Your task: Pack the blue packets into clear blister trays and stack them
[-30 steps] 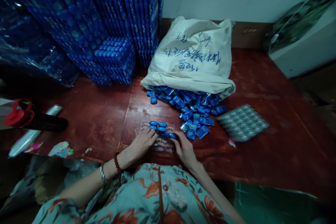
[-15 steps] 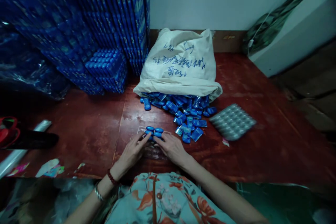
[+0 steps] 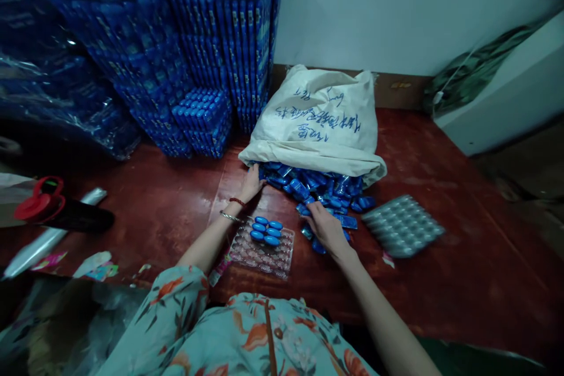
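Note:
My left hand reaches to the left edge of the pile, by the mouth of a white woven sack. Its thumb and fingers are closed about a small blue packet there. My right hand is over the front of the pile of blue packets, fingers curled onto another packet; the exact grip is partly hidden. Between my forearms a clear moulded tray lies on the table. Several shiny blue oval pieces sit at its far end, and its near cavities are bare.
A second tray, greyish, lies right of the pile. Tall stacks of blue filled trays rise at the back left, with a shorter stack before them. A black bottle with a red lid and a plastic roll lie left.
Both hands have left the blue pieces on the clear tray and moved forward to the pile, left hand to its left edge, right hand to its front. The camera view has shifted.

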The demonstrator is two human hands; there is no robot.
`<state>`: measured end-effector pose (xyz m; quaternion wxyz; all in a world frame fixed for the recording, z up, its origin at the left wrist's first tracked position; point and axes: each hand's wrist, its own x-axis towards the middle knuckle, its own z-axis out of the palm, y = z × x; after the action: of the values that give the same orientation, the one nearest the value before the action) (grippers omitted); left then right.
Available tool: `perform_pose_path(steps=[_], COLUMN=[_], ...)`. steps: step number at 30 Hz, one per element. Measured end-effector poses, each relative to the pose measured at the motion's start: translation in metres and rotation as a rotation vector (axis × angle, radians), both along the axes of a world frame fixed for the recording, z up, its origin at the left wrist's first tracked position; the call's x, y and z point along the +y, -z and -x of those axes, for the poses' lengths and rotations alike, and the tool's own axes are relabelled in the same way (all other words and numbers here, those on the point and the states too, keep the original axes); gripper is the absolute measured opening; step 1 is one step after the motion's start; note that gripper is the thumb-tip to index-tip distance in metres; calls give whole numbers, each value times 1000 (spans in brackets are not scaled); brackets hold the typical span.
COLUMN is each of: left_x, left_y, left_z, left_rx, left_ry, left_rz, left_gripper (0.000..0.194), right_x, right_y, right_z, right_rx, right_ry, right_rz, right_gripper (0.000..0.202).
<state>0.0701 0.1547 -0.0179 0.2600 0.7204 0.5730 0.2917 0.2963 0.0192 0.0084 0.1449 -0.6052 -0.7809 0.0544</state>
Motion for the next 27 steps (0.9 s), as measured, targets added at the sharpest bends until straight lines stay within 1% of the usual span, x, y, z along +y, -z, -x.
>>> perform_pose_path(steps=[2,3,5,6,7,9,11,13,15,17,20,23,25,27], left_x=[-6,-13,-34,-48,-63,-95,-127,-155,-180,-202,-228,-239,-237,-229], left_y=[5,9,15,17,20,23,24,21,15,6,-6,-11,-12,-14], left_z=[7,14,33,43,53,72,88,99,104,103,93,78,71,67], left_rx=[-29,-52,-111,-137,-150,-132,-104,-96,-82,-31,90,213,321,409], left_ry=[42,52,31,-3,-44,-125,-163,-168,-178,-174,-91,13,79,156], left_rz=[4,5,22,39,60,96,94,59,16,4,30,-17,-68,-101], left_gripper=[53,54,55,53,48,32,21,20,24,30,36,33,27,29], right_x=[-16,-26,-47,-57,-66,-79,-85,-86,-84,-82,-79,-74,-69,-66], right_y=[-3,-4,-6,-6,-4,2,12,21,24,21,9,-1,-4,-4], right_z=[-2,-1,5,11,18,34,47,54,56,57,62,72,76,76], right_rx=[313,466,700,768,808,825,778,652,464,282,74,-78,-137,-147], right_ry=[102,130,117,89,58,7,-91,-228,-329,-365,-382,-417,-438,-439], right_rz=[-63,-37,93,148,171,106,-1,-79,-122,-129,-108,-88,-53,-23], right_gripper=[24,28,31,29,25,17,16,23,27,27,26,23,22,25])
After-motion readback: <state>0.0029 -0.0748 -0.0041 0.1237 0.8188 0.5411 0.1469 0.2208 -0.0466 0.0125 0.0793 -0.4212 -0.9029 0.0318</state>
